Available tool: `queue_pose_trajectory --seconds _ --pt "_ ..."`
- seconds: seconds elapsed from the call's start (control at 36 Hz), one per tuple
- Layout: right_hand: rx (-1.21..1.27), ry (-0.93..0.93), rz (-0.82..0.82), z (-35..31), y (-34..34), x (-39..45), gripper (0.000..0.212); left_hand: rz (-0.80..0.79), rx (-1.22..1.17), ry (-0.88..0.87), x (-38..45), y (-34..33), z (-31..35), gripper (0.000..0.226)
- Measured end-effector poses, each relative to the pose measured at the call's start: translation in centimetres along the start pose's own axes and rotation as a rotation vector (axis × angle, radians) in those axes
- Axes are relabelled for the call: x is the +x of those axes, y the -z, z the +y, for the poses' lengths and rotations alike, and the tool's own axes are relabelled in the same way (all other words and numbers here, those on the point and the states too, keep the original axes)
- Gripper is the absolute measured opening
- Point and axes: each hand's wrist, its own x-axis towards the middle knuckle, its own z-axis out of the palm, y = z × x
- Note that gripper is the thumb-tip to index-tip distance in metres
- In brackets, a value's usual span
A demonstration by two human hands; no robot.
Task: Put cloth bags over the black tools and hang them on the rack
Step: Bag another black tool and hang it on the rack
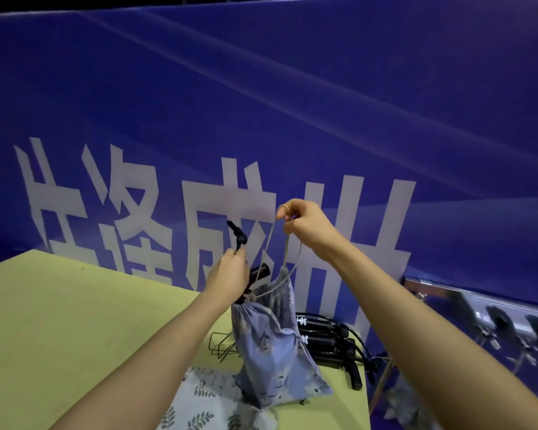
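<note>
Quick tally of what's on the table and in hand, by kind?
Cloth bags: 2, one held up, one flat on the table
Black tools: 1 in the held bag, plus a stack of unbagged ones, count unclear
Wire hangers: 1
Total: 4 countable, plus the stack

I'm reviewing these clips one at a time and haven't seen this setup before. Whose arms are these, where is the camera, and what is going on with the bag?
There is no machine here: a person works with bare hands, and the single picture comes from a wide-angle camera on their head, looking forward and down. The left hand grips the top of a black tool that pokes out of a blue floral cloth bag. The right hand pinches the bag's drawstring and holds it up. The bag's bottom is down at the yellow-green table. Also there: more black tools stacked behind the bag, another leaf-print cloth in front, and a black wire piece. A blue banner fills the background.
</note>
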Motion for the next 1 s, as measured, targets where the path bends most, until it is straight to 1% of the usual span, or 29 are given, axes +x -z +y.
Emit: queue_pose_trajectory --seconds 0.08,0.14,0.22,0.33,0.39,0.5,0.56,0.64,0.67,0.69,0.72,0.78,0.81,0.86,0.92,1.0 --pt "0.08 -0.011 0.016 -0.3 -0.2 -0.2 0.026 0.014 0.103 -0.082 -0.4 0.2 0.3 0.046" --pt "0.155 -0.02 0.066 -0.7 -0.3 -0.4 0.025 0.026 0.175 -0.143 -0.7 0.6 0.6 0.044" --pt "0.209 -0.015 0.172 -0.8 -0.4 -0.3 0.035 0.048 0.186 -0.201 -0.9 0.9 0.9 0.042" --pt "0.239 0.028 0.223 -1.3 -0.1 -0.1 0.038 0.052 0.162 -0.223 -1.4 1.2 1.4 0.043" --pt "0.253 0.043 0.247 -1.9 0.4 0.0 0.035 0.039 0.111 -0.238 -1.7 1.7 1.8 0.04" --pt "0.286 0.066 0.302 -2.7 1.7 -0.2 0.03 -0.056 -0.16 -0.296 -2.1 2.2 2.3 0.037" --pt "0.291 0.071 0.295 -2.8 2.4 -0.5 0.034 -0.03 -0.166 -0.327 -2.5 2.2 2.7 0.041" --pt "0.276 0.088 0.23 -2.8 3.5 -1.4 0.04 0.08 -0.108 -0.38 -3.2 2.8 4.1 0.062" --pt "0.272 0.091 0.204 -2.7 3.8 -1.8 0.044 0.094 -0.116 -0.408 -3.2 3.0 4.9 0.066" --pt "0.264 0.09 0.182 -2.6 4.1 -2.2 0.049 0.083 -0.166 -0.424 -3.2 3.0 5.6 0.063" --pt "0.252 0.086 0.166 -2.5 4.5 -2.7 0.051 0.039 -0.263 -0.419 -3.2 3.0 6.4 0.054" --pt "0.228 0.078 0.156 -2.0 5.4 -3.6 0.052 -0.096 -0.513 -0.386 -3.2 3.1 8.2 0.041" --pt "0.223 0.071 0.151 -1.7 5.9 -4.0 0.052 -0.164 -0.632 -0.362 -3.3 3.1 9.2 0.038" --pt "0.218 0.044 0.144 -1.1 7.2 -4.9 0.053 -0.241 -0.818 -0.272 -3.8 3.3 11.1 0.036" --pt "0.234 0.024 0.124 -0.6 8.4 -6.2 0.053 -0.292 -0.885 -0.226 -4.3 3.3 12.7 0.032" --pt "0.236 0.018 0.109 0.2 10.2 -8.2 0.042 -0.356 -0.8 -0.272 -5.3 2.7 14.7 0.018"
